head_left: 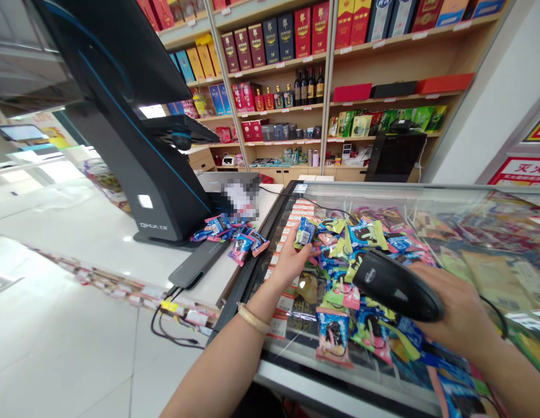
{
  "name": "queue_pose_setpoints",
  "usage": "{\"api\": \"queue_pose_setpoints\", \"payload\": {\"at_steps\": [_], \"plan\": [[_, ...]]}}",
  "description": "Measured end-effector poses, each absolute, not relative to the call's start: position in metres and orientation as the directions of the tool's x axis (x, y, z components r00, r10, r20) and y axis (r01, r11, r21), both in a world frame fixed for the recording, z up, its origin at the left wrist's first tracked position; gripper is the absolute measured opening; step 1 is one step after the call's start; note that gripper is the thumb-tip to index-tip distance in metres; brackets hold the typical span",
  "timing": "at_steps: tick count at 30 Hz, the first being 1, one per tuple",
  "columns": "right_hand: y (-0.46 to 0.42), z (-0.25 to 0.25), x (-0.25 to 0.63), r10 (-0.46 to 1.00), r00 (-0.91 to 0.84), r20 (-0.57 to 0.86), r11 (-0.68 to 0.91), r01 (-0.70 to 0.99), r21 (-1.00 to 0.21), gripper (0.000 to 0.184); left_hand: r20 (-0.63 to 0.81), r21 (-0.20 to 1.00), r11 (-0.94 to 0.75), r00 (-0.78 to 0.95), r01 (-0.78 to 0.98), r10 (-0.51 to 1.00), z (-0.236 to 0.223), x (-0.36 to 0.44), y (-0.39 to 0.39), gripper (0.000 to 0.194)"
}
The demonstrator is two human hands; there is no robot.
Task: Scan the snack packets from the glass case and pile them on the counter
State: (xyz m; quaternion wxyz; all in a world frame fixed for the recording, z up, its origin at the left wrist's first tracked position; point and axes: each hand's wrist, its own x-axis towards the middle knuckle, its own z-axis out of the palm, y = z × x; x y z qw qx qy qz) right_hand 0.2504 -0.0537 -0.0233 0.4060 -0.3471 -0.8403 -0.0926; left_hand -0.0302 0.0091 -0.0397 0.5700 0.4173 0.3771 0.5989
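Note:
My left hand (294, 255) is closed on a small blue snack packet (305, 231), whose white barcode patch faces up. In my right hand (452, 302) is a black barcode scanner (398, 285), its head pointing left toward that packet. Under and around the scanner, many small packets in blue, green and pink (334, 334) lie heaped on the glass counter (291, 360). A smaller pile of similar packets (241, 244) sits on the white counter left of my left hand. The scanner's handle is mostly hidden by my right fingers.
A black point-of-sale terminal (165, 191) stands on the white counter (78, 215) at left, beside a flat grey box (198, 264) with cables. Shelves (278, 64) of boxed goods and bottles line the back wall. Packaged goods show beneath the glass at right.

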Motion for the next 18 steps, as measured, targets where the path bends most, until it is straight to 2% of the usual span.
{"api": "queue_pose_setpoints", "payload": {"at_steps": [3, 5, 7, 9, 11, 13, 16, 18], "plan": [[-0.053, -0.025, 0.253, 0.499, -0.411, 0.763, 0.737, 0.665, -0.124, 0.020, 0.077, 0.921, -0.091, -0.052, -0.379, 0.996, -0.040, -0.034, 0.012, 0.060], [-0.053, -0.027, 0.255, 0.499, -0.405, 0.766, 0.726, 0.678, -0.115, 0.018, 0.129, 0.942, -0.168, -0.149, -0.290, 0.980, -0.038, -0.042, 0.015, 0.051], [-0.054, -0.029, 0.255, 0.483, -0.422, 0.767, 0.734, 0.673, -0.093, 0.021, 0.213, 0.964, -0.249, -0.304, -0.088, 0.929, -0.032, -0.056, 0.017, 0.045], [-0.056, -0.031, 0.254, 0.490, -0.401, 0.774, 0.725, 0.680, -0.108, 0.024, 0.300, 0.953, -0.246, -0.458, 0.175, 0.837, -0.024, -0.074, 0.019, 0.043], [-0.058, -0.031, 0.253, 0.519, -0.363, 0.774, 0.700, 0.700, -0.141, 0.026, 0.359, 0.904, -0.115, -0.588, 0.411, 0.725, -0.014, -0.092, 0.020, 0.047], [-0.057, -0.032, 0.254, 0.538, -0.352, 0.766, 0.686, 0.711, -0.155, 0.026, 0.371, 0.833, 0.109, -0.693, 0.543, 0.618, -0.007, -0.107, 0.019, 0.051], [-0.054, -0.032, 0.258, 0.491, -0.411, 0.768, 0.724, 0.682, -0.098, 0.027, 0.337, 0.718, 0.392, -0.780, 0.575, 0.527, -0.004, -0.119, 0.019, 0.054], [-0.053, -0.032, 0.260, 0.453, -0.443, 0.774, 0.750, 0.659, -0.063, 0.027, 0.321, 0.652, 0.472, -0.781, 0.593, 0.537, -0.007, -0.121, 0.020, 0.055]]}}
